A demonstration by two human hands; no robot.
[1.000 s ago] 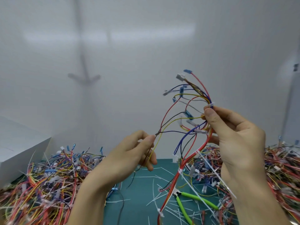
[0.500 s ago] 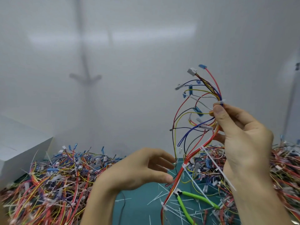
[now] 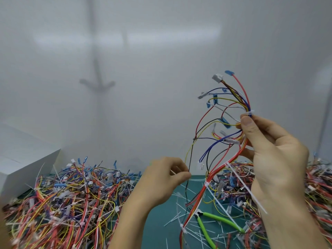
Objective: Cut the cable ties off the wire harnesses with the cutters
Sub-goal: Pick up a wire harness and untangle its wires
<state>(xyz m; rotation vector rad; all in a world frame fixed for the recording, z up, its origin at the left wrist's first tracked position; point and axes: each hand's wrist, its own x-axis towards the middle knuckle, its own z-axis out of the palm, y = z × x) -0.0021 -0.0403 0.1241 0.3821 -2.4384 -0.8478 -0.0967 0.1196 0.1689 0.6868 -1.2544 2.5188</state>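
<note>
Left hand (image 3: 165, 177) let go of the harness (image 3: 217, 171) wire, sank lower — fingers now curled.

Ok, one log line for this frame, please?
right hand: holds wire harness raised, thumb by cable tie | left hand: low beside dangling wires, grip unclear | cutters: lying on teal mat, untouched

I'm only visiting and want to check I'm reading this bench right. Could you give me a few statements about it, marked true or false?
1. The right hand holds a wire harness up off the bench. True.
2. The cutters are being held. False: the green-handled cutters lie on the teal mat, apart from the left hand and the right.
3. White cable ties are on the held harness. True.
4. The white box stands on the right. False: the white box stands at the left, behind a pile of wires.
</note>
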